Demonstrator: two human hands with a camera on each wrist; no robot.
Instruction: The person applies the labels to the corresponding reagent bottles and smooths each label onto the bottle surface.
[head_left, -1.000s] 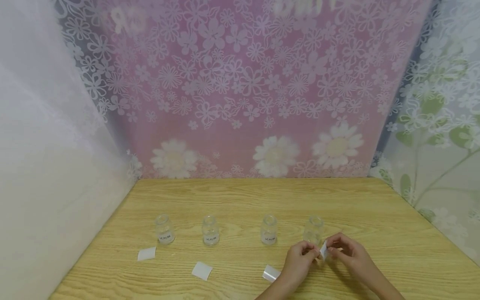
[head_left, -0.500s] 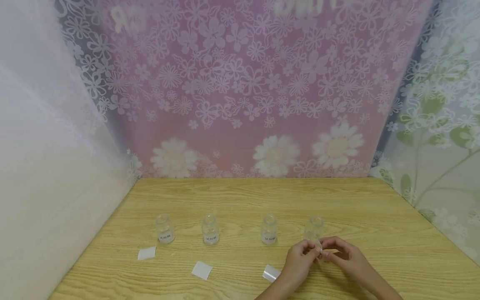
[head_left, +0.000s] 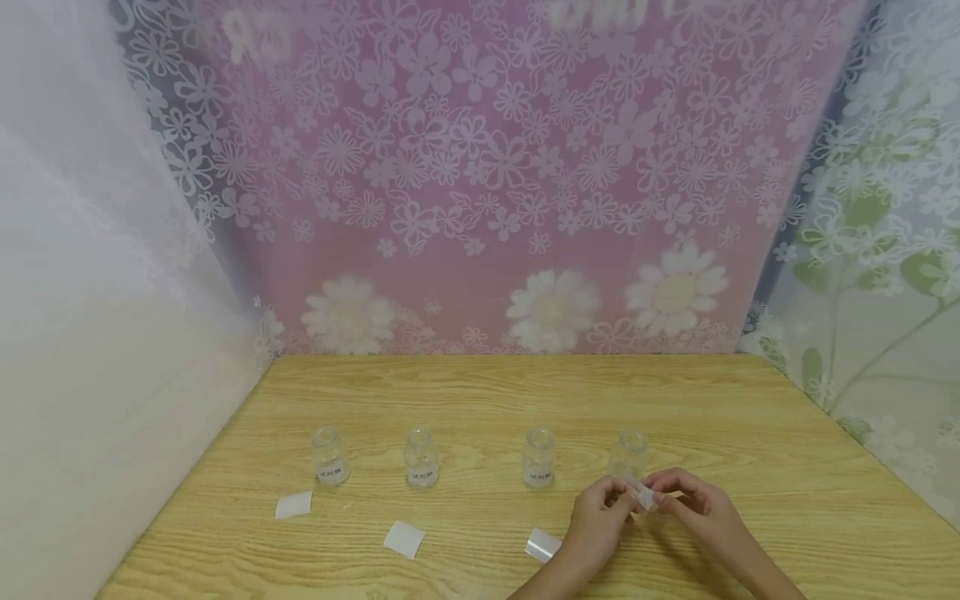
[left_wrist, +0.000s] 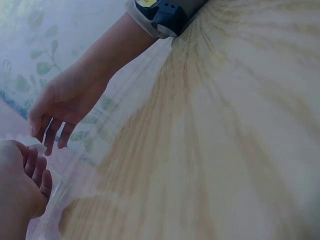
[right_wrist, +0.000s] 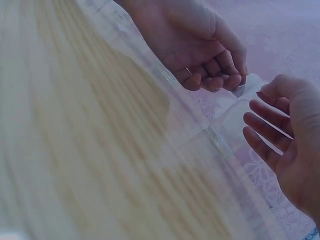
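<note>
In the head view my left hand point(head_left: 597, 518) and my right hand point(head_left: 697, 508) meet at the right part of the table. Between their fingertips is a small white label point(head_left: 645, 497), pinched from both sides. The right wrist view shows this label point(right_wrist: 253, 83) bent, with my right thumb and index finger at one edge and my left fingers at the other. Whether its backing is coming off cannot be made out. Just behind the hands stands a clear glass jar point(head_left: 628, 452), its lower part partly hidden by the fingers.
Three more glass jars stand in the row to the left, each with a printed label: one jar point(head_left: 539, 454), another jar point(head_left: 422, 454) and the leftmost jar point(head_left: 328, 450). White slips point(head_left: 405, 540) lie in front on the wooden table point(head_left: 480, 396). Patterned curtains enclose it.
My right fingers came in against the left ones, then drew slightly right again. The label, first held upright in the right fingers, now lies slanted between both hands. Jars and slips stay put.
</note>
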